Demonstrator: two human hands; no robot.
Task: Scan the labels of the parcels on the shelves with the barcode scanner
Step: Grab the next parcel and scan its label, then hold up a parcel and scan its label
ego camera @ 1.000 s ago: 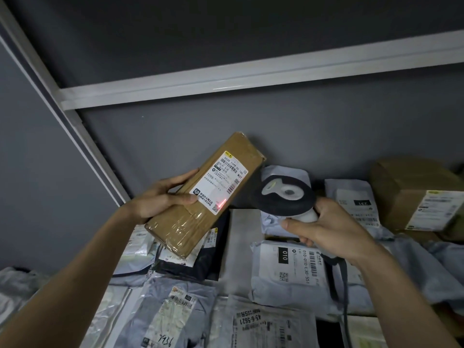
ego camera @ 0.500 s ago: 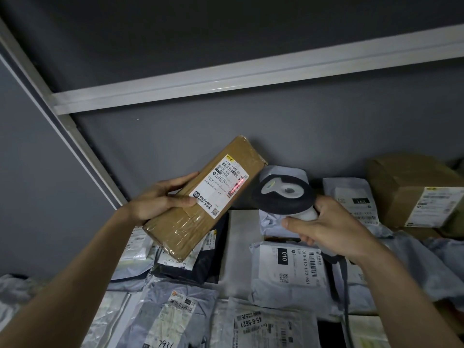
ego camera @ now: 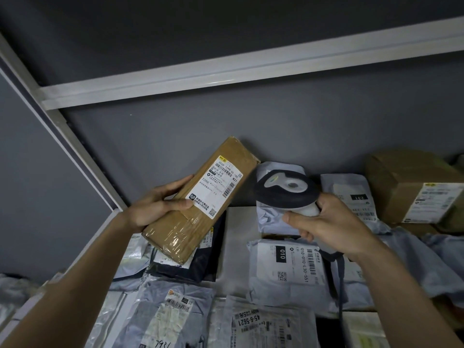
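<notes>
My left hand grips a long brown taped cardboard parcel, held tilted above the shelf. Its white shipping label with barcodes faces me. To the right of the parcel, my right hand grips the handle of a barcode scanner with a dark round head and white body. The scanner head points toward the label. No red light shows on the label. The scanner's cable hangs down under my right wrist.
Several grey and white mailer bags with labels lie on the shelf, one marked 010 and another 45-6-5621. A brown box stands at the back right. A white shelf rail runs overhead; a post slants at left.
The red scan light moved up the label from its lower part to the barcode, then went out. The parcel and scanner stay almost in place.
</notes>
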